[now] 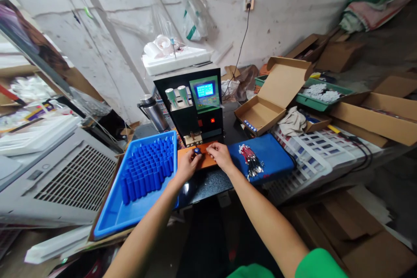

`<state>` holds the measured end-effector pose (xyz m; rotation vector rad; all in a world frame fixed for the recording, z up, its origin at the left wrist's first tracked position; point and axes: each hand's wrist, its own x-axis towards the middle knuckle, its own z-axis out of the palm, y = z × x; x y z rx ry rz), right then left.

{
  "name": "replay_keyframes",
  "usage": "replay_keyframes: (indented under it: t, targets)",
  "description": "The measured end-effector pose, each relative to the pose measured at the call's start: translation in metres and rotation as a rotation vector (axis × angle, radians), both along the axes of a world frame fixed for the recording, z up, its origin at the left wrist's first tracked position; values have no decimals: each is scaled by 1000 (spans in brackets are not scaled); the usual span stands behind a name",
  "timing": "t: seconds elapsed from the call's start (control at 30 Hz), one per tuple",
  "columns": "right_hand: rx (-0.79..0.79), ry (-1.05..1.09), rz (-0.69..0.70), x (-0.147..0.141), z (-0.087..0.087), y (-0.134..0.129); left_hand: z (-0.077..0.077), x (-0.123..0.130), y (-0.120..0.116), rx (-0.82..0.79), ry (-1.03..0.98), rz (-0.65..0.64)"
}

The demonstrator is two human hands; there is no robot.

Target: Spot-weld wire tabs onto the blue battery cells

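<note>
My left hand point(186, 165) is closed around a blue cylindrical battery cell point(197, 150), whose end faces up over the orange board point(208, 161). Just to its right, the fingers of my right hand point(220, 154) are pinched together above the same board. What they hold, if anything, is too small to make out. Both hands are in front of a black spot welder point(204, 115) with a lit blue screen and a red light. A bundle of red and black wire leads point(250, 161) lies on the blue pad point(276, 156), right of my right hand.
Left of the welder, a blue tray point(109, 208) holds many upright blue cells. A steel flask point(157, 113) stands behind it. To the right are an open cardboard box point(260, 110), a green tray point(325, 103) of white parts and a white plastic basket point(301, 156).
</note>
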<state>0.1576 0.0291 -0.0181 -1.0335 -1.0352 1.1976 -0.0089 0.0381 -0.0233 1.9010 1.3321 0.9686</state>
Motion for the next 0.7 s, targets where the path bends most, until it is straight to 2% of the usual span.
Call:
replay_keyframes:
  t: [0.23, 0.5, 0.7]
  targets:
    - [41, 22, 25, -15, 9, 4, -5, 1, -3, 142, 114, 12]
    - [90, -137, 47, -19, 6, 7, -7, 3, -5, 168, 100, 19]
    - [105, -236, -8, -22, 2, 15, -8, 3, -5, 165, 91, 23]
